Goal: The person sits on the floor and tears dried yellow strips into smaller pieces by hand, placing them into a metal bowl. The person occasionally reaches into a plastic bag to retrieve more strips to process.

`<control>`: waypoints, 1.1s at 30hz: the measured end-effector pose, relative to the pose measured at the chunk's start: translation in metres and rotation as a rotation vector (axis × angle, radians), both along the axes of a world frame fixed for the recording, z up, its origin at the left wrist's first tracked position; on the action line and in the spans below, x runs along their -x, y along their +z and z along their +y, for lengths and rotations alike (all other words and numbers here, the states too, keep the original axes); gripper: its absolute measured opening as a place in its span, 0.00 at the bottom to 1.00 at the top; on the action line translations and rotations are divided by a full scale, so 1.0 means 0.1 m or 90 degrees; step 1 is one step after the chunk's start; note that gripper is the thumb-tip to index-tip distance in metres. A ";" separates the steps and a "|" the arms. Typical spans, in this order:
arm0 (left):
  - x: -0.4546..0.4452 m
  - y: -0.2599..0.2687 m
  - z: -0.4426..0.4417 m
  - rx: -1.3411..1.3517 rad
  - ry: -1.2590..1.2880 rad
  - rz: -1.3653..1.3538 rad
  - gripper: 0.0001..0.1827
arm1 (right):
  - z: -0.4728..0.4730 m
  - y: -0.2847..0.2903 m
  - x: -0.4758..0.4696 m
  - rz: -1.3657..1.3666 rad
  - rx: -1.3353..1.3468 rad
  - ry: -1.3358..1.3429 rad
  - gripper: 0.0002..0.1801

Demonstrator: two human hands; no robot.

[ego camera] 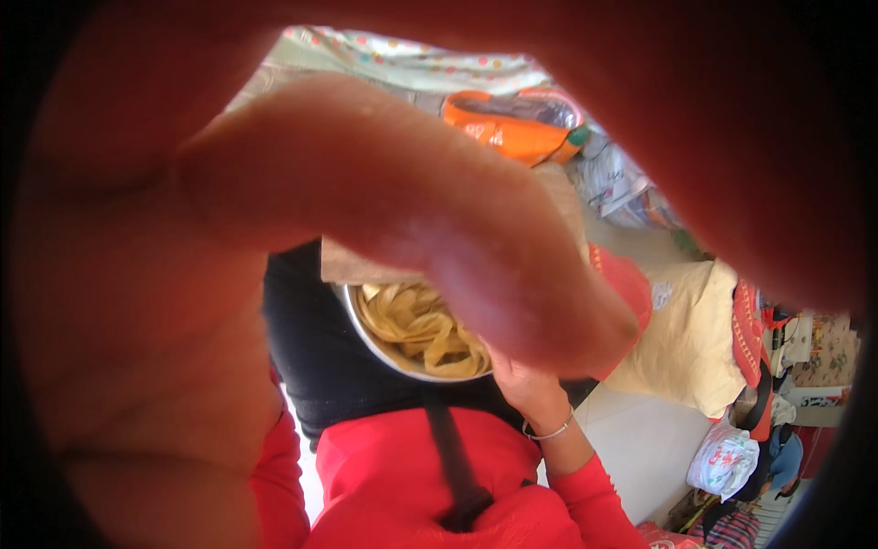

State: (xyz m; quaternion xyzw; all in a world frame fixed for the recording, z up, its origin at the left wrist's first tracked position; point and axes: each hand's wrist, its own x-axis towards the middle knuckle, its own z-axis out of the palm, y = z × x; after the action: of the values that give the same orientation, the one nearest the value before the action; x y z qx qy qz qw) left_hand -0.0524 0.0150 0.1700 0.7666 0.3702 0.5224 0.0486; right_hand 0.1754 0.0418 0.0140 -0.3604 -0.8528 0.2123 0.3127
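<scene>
Close to the lens, my left hand [411, 213] is large and blurred, its palm at the left and its fingers spread apart over the middle and top, with nothing seen between them. Beyond it, a round metal bowl [391, 362] rests at my lap and holds flat, yellowish, ribbon-like strips [418, 326]. At the bowl's right rim is my right hand [531, 388], with a bracelet at the wrist; its fingertips are hidden behind my left hand, so its grip cannot be told. A wooden board [367, 264] lies across the bowl's far side, partly covered from view.
An orange bag [507, 134] stands beyond the board, with plastic bags [617, 182] beside it. To the right lies a cream cloth sack or cushion [686, 336] with red trim. Farther right are a white plastic bag [724, 458] and piled cloth items. Dotted fabric [411, 58] hangs or lies at the top.
</scene>
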 end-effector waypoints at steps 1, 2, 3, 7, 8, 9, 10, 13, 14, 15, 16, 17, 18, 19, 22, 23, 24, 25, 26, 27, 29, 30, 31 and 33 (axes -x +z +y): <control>-0.02 -0.08 -0.01 -0.001 0.000 -0.010 0.32 | -0.01 -0.08 0.07 0.002 0.051 0.037 0.13; -0.04 -0.15 0.00 0.005 0.000 -0.023 0.32 | -0.02 -0.19 0.14 0.004 0.104 0.076 0.13; -0.03 -0.23 0.02 0.003 0.010 -0.048 0.31 | -0.01 -0.29 0.22 0.016 0.150 0.118 0.13; 0.22 -0.52 -0.13 0.065 0.042 -0.291 0.31 | 0.05 -0.44 0.39 -0.132 0.065 0.165 0.10; 0.23 -0.69 -0.19 0.139 0.037 -0.385 0.31 | 0.07 -0.59 0.34 -0.232 0.064 0.179 0.05; 0.19 -0.85 -0.32 0.220 0.059 -0.481 0.31 | 0.09 -0.54 0.32 -0.241 0.072 0.210 0.05; 0.14 -1.02 -0.40 0.303 0.079 -0.557 0.25 | 0.10 -0.53 0.32 -0.251 0.086 0.236 0.04; 0.00 -1.58 -0.53 0.489 0.209 -0.285 0.17 | 0.13 -0.47 0.27 -0.202 0.108 0.249 0.04; -0.05 -1.67 -0.52 0.447 0.237 -0.138 0.14 | 0.14 -0.41 0.25 -0.169 0.115 0.239 0.04; -0.11 -1.75 -0.52 0.400 0.262 0.008 0.11 | 0.14 -0.38 0.23 -0.136 0.130 0.227 0.03; -0.16 -1.84 -0.53 0.407 0.268 0.059 0.11 | 0.14 -0.34 0.22 -0.104 0.144 0.213 0.03; -0.21 -1.88 -0.54 0.432 0.236 0.075 0.10 | 0.14 -0.31 0.20 -0.072 0.158 0.197 0.03; -0.27 -1.92 -0.55 0.455 0.204 0.089 0.09 | 0.14 -0.31 0.15 -0.040 0.145 0.154 0.03; -0.32 -1.94 -0.54 0.478 0.171 0.103 0.08 | 0.12 -0.34 0.08 -0.008 0.133 0.109 0.04; -0.39 -2.04 -0.49 0.483 0.112 0.118 0.06 | 0.01 -0.31 -0.13 0.117 0.398 -0.070 0.07; -0.41 -2.08 -0.47 0.501 0.092 0.127 0.06 | -0.02 -0.29 -0.18 0.164 0.535 -0.138 0.08; -0.42 -2.13 -0.44 0.523 0.089 0.174 0.06 | -0.03 -0.31 -0.20 0.245 0.575 -0.146 0.09; -0.44 -2.18 -0.41 0.544 0.088 0.221 0.06 | -0.03 -0.36 -0.23 0.222 0.544 -0.141 0.09; -0.45 -2.20 -0.38 0.565 0.087 0.268 0.07 | -0.03 -0.40 -0.26 0.199 0.512 -0.135 0.08; -0.47 -2.16 -0.36 0.538 0.129 0.265 0.07 | -0.05 -0.43 -0.28 0.180 0.485 -0.132 0.08; -0.50 -2.05 -0.33 0.483 0.214 0.257 0.07 | -0.03 -0.43 -0.25 0.164 0.403 -0.065 0.07; -0.51 -2.07 -0.32 0.451 0.225 0.265 0.08 | -0.03 -0.42 -0.22 0.154 0.362 -0.031 0.07; -0.51 -2.13 -0.32 0.420 0.238 0.273 0.08 | -0.05 -0.42 -0.18 0.157 0.371 -0.038 0.06; -0.54 -2.26 -0.28 0.435 0.245 0.315 0.08 | -0.08 -0.41 -0.09 0.159 0.386 -0.045 0.06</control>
State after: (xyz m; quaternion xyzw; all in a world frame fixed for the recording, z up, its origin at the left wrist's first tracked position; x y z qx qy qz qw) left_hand 0.0020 -0.0131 -0.0565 0.7255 0.6574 0.1709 0.1107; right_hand 0.1842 0.0337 -0.0266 -0.4380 -0.6929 0.4876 0.3004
